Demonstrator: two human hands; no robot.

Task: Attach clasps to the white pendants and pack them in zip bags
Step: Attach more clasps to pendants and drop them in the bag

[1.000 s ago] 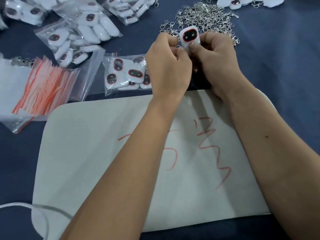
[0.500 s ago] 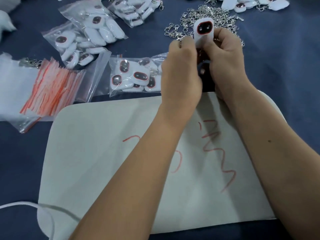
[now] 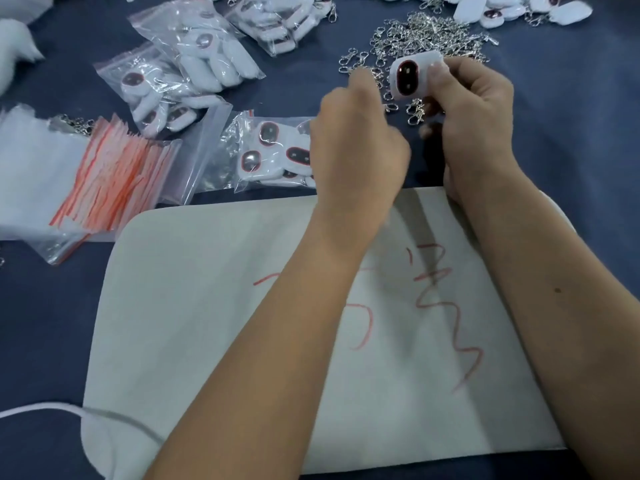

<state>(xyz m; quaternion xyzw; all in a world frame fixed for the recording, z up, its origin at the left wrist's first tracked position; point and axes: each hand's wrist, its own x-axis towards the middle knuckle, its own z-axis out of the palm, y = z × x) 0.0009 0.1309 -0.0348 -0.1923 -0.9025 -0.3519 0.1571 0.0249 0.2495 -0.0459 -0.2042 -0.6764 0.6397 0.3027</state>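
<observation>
**Pendant held in right hand, above clasp pile**

The right hand (image 3: 474,116) holds one white pendant (image 3: 410,79) raised over the far part of the table (image 3: 571,133), thumb pressed on the pendant's right edge and the other fingers curled behind it. The pendant's dark oval face, rimmed in red, is turned toward the camera. A metal clasp (image 3: 415,112) hangs just below the pendant.

The left hand (image 3: 356,147) sits just to the left of the pendant, fingers curled inward. Motion blur prevents telling whether it pinches anything.

A pile of loose clasps (image 3: 429,32) lies directly beyond both hands. Loose pendants (image 3: 519,8) lie at the far right edge.

To the left of the hands, a filled zip bag (image 3: 270,154) lies flat, with more filled bags (image 3: 194,57) beyond it. A stack of empty zip bags (image 3: 114,174) with red seal strips lies at the left.

A white mat (image 3: 207,306) with red scribbles lies near, under both forearms. A white cable (image 3: 52,407) runs to its near left corner.
</observation>
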